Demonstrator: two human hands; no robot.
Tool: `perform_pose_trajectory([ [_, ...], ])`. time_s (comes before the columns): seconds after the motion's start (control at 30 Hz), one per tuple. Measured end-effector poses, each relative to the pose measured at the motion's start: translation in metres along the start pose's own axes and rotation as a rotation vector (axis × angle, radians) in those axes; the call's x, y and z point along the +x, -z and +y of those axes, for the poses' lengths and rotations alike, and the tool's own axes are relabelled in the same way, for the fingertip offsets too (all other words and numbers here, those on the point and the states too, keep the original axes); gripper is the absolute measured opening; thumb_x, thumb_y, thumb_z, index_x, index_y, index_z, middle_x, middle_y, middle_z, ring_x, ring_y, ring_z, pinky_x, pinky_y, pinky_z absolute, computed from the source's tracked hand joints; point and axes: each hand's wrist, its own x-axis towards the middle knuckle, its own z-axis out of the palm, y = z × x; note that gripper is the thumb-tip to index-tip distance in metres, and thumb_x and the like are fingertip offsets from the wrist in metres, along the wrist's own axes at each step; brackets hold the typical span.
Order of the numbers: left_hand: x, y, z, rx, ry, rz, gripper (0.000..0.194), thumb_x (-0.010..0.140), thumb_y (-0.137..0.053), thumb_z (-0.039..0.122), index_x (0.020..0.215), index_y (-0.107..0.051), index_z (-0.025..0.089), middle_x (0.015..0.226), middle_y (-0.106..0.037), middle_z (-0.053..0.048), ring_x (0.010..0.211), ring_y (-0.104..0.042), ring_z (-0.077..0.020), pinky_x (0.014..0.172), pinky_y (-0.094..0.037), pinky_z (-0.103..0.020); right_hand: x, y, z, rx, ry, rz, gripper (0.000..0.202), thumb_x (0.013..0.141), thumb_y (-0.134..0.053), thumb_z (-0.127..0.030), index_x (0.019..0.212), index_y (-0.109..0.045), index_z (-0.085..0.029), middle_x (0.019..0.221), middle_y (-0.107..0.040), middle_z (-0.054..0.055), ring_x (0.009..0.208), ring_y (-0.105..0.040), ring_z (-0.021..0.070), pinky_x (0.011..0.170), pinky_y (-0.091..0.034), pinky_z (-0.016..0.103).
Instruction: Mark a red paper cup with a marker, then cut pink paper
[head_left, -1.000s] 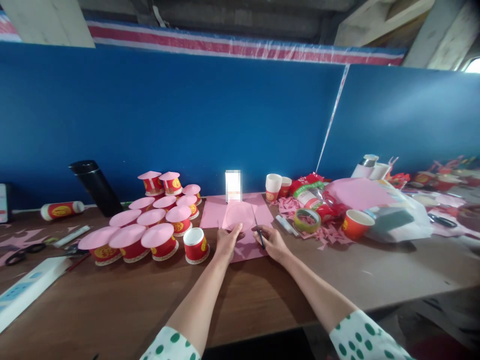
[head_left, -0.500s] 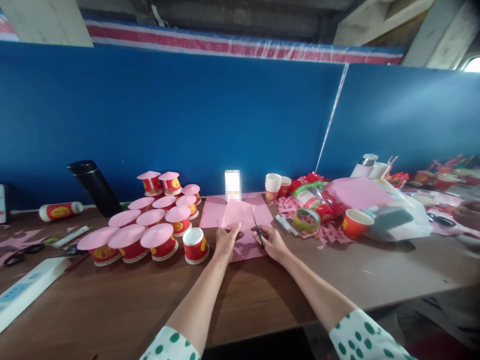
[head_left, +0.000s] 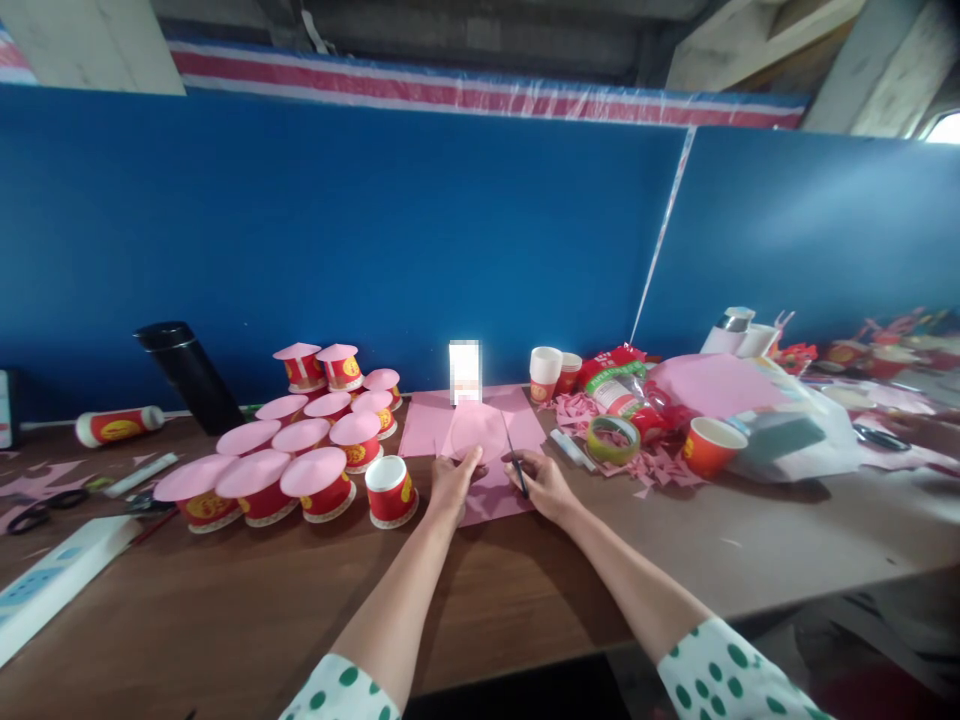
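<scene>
Between my two hands is a pink paper piece (head_left: 478,430) with a round outline on it. My left hand (head_left: 452,484) pinches its lower left edge, thumb on top. My right hand (head_left: 546,486) is closed around dark-handled scissors (head_left: 519,472), whose blades point up and away along the paper's right side. More pink sheets (head_left: 424,425) lie flat on the table beneath. Just left of my left hand stands an uncovered red cup (head_left: 391,491) with a white inside.
Several red cups with pink paper tops (head_left: 316,472) stand left, near a black bottle (head_left: 191,375) and a power strip (head_left: 64,575). Right are tape (head_left: 613,440), pink scraps, a red cup (head_left: 712,447), a plastic bag (head_left: 806,435). A person's hand shows at the far right.
Both of my hands, the paper and the scissors look the same as before. At the far right edge the other person's hand has shifted slightly.
</scene>
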Motion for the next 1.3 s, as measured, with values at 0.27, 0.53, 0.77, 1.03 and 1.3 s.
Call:
perform_pose_trajectory([
  [0.27, -0.0046, -0.0029, 0.0043, -0.028, 0.018, -0.014, 0.037, 0.049, -0.077, 0.039, 0.063, -0.064, 0.007, 0.051, -0.06, -0.003, 0.046, -0.056, -0.0107, 0.054, -0.051, -0.025, -0.0003, 0.0007, 0.0012, 0.049, -0.027, -0.012, 0.043, 0.07, -0.063, -0.047, 0.097, -0.058, -0.014, 0.056, -0.054, -0.003, 0.043, -0.049, 0.0082, 0.038, -0.038, 0.018],
  [0.53, -0.0038, -0.0007, 0.0022, -0.001, 0.01, -0.035, 0.036, 0.052, -0.076, 0.039, 0.065, -0.065, 0.007, 0.053, -0.061, -0.003, 0.047, -0.057, -0.0104, 0.054, -0.051, -0.024, 0.0003, 0.0003, 0.0037, 0.066, -0.022, -0.007, 0.043, 0.072, -0.06, -0.048, 0.098, -0.057, -0.015, 0.055, -0.054, -0.003, 0.041, -0.048, 0.008, 0.037, -0.037, 0.018],
  [0.77, -0.0036, -0.0006, 0.0015, -0.008, 0.011, -0.035, 0.037, 0.05, -0.077, 0.039, 0.064, -0.065, 0.007, 0.051, -0.06, -0.003, 0.047, -0.056, -0.0105, 0.052, -0.05, -0.023, -0.0006, 0.0009, 0.0016, 0.047, -0.01, -0.002, 0.042, 0.071, -0.061, -0.048, 0.096, -0.058, -0.014, 0.054, -0.053, -0.003, 0.044, -0.047, 0.0086, 0.039, -0.037, 0.019],
  [1.03, -0.0034, -0.0003, 0.003, 0.005, 0.016, -0.034, 0.037, 0.053, -0.076, 0.039, 0.064, -0.064, 0.006, 0.053, -0.06, -0.003, 0.047, -0.056, -0.0102, 0.054, -0.051, -0.024, -0.0004, 0.0007, -0.0011, 0.026, 0.005, 0.002, 0.041, 0.072, -0.06, -0.047, 0.094, -0.059, -0.013, 0.052, -0.05, -0.004, 0.043, -0.045, 0.0076, 0.04, -0.035, 0.018],
  [1.3, -0.0038, -0.0008, 0.0039, 0.004, 0.014, -0.024, 0.036, 0.055, -0.074, 0.039, 0.065, -0.064, 0.006, 0.052, -0.059, -0.003, 0.047, -0.056, -0.0099, 0.053, -0.05, -0.023, -0.0001, 0.0003, -0.0019, 0.028, 0.011, 0.008, 0.041, 0.07, -0.062, -0.048, 0.091, -0.06, -0.013, 0.052, -0.052, -0.003, 0.044, -0.045, 0.0083, 0.04, -0.035, 0.019],
])
